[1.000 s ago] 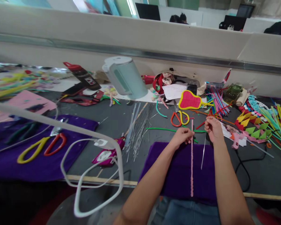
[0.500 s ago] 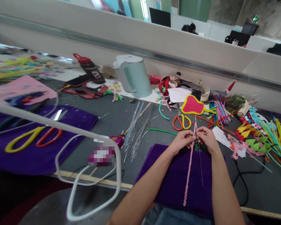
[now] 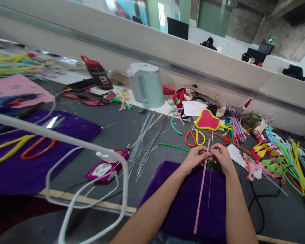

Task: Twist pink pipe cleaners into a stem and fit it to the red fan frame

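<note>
Between the fingertips of my left hand (image 3: 197, 157) is a long pink pipe cleaner (image 3: 200, 200), its lower end hanging down toward me. My right hand (image 3: 220, 156) pinches a thin metal wire (image 3: 209, 189) close beside it. Both hands are closed and nearly touch, above the far edge of a folded purple cloth (image 3: 183, 200). A bit of green shows under the fingers, mostly hidden. Just beyond my hands lie scissors (image 3: 197, 138) with red and yellow handles and a pink shape with a yellow fuzzy edge (image 3: 207, 119).
Loose wires (image 3: 149, 145) and a green pipe cleaner (image 3: 173, 146) lie left of my hands. A pink glue gun (image 3: 251, 171) with a black cord is at right. A pale kettle (image 3: 151, 86) stands at the back. A white tubular frame (image 3: 91, 144) crosses the left foreground.
My view has shifted slightly, so the table appears moved left. The thin wire's lower end has swung left, closer to the pink pipe cleaner. Both hands keep their pinch.
</note>
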A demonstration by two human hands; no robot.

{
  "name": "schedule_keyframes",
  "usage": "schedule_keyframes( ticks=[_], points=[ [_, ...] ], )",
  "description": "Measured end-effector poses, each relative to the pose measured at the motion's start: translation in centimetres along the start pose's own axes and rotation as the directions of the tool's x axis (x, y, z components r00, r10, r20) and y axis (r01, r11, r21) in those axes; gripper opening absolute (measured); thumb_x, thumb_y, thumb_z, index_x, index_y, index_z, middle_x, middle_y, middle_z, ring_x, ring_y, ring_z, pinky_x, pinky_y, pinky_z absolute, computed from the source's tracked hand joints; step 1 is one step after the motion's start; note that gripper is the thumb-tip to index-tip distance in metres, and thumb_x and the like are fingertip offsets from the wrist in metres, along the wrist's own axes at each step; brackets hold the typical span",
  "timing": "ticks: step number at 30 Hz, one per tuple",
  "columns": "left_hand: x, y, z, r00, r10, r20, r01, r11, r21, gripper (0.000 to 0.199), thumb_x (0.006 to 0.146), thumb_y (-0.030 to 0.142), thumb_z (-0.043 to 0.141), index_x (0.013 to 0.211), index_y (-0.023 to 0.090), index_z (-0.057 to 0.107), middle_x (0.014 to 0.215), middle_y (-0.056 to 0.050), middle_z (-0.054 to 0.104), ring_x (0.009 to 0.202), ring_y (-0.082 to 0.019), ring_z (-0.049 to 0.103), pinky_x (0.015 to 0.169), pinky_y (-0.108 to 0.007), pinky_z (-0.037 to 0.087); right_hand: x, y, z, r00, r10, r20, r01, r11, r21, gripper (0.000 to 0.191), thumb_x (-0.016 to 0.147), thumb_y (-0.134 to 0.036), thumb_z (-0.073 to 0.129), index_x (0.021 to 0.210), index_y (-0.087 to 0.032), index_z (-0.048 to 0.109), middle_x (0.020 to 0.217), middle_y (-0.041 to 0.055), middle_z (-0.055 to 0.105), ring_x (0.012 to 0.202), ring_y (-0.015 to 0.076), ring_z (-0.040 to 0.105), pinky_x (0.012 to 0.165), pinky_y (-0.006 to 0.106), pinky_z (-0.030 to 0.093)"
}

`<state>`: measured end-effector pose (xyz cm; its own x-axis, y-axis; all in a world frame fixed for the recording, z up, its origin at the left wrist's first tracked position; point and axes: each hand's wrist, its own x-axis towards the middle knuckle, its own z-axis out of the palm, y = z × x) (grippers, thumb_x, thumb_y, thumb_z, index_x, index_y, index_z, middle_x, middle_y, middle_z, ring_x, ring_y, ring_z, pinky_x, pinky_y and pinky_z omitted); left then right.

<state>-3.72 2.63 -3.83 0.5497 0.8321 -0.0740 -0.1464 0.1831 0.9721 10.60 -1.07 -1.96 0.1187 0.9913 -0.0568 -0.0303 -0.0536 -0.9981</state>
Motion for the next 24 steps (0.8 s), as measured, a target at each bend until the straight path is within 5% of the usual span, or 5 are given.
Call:
schedule_keyframes(
  ticks=[5, 10, 18, 24],
  points=[
    [0.0, 0.2, 0.0, 0.999, 0.029, -0.036, -0.031, 0.998, -0.051, 0.033, 0.069, 0.037, 0.07, 0.09, 0.014, 0.059, 0.063, 0.001, 0.061, 0.049, -0.009, 0.054, 0.041, -0.017, 0.044, -0.1, -0.5, 0.2, 1.0, 0.0, 0.009, -0.001, 0.998, 0.07, 0.023, 0.069, -0.025, 0.06, 0.09, -0.018, 0.055, 0.057, -0.007, 0.057, 0.037, 0.0059, 0.049, 0.032, 0.014, 0.032],
    [0.2, 0.1, -0.2, 0.997, 0.032, -0.066, -0.037, 0.997, -0.074, 0.037, 0.072, 0.044, 0.066, 0.093, 0.014, 0.06, 0.062, 0.001, 0.06, 0.046, -0.009, 0.054, 0.041, -0.018, 0.044, 0.0, -0.1, 0.4, 1.0, -0.013, -0.023, 0.014, 0.999, 0.044, 0.017, 0.071, -0.026, 0.059, 0.085, -0.019, 0.054, 0.053, -0.0076, 0.056, 0.036, 0.0059, 0.048, 0.031, 0.014, 0.031],
    [0.7, -1.4, -0.5, 0.976, 0.127, -0.179, -0.101, 0.983, 0.15, 0.029, 0.071, 0.04, 0.066, 0.088, 0.017, 0.07, 0.071, -0.003, 0.067, 0.055, -0.013, 0.058, 0.042, -0.019, 0.039, -0.1, 0.3, 0.8, 1.0, -0.025, 0.002, 0.025, 0.999, -0.023, 0.015, 0.072, -0.03, 0.06, 0.079, -0.02, 0.052, 0.053, -0.0077, 0.056, 0.038, 0.0077, 0.051, 0.032, 0.015, 0.033],
    [0.6, -0.7, -0.9, 0.97, 0.096, -0.222, -0.109, 0.993, -0.047, 0.036, 0.069, 0.044, 0.07, 0.087, 0.013, 0.071, 0.056, 0.001, 0.058, 0.046, -0.008, 0.048, 0.041, -0.017, 0.033, -0.3, 0.6, 1.4, 0.988, 0.017, 0.155, -0.004, 0.997, -0.08, 0.017, 0.072, -0.032, 0.061, 0.077, -0.019, 0.052, 0.056, -0.0064, 0.059, 0.041, 0.0093, 0.058, 0.032, 0.014, 0.033]
  ],
)
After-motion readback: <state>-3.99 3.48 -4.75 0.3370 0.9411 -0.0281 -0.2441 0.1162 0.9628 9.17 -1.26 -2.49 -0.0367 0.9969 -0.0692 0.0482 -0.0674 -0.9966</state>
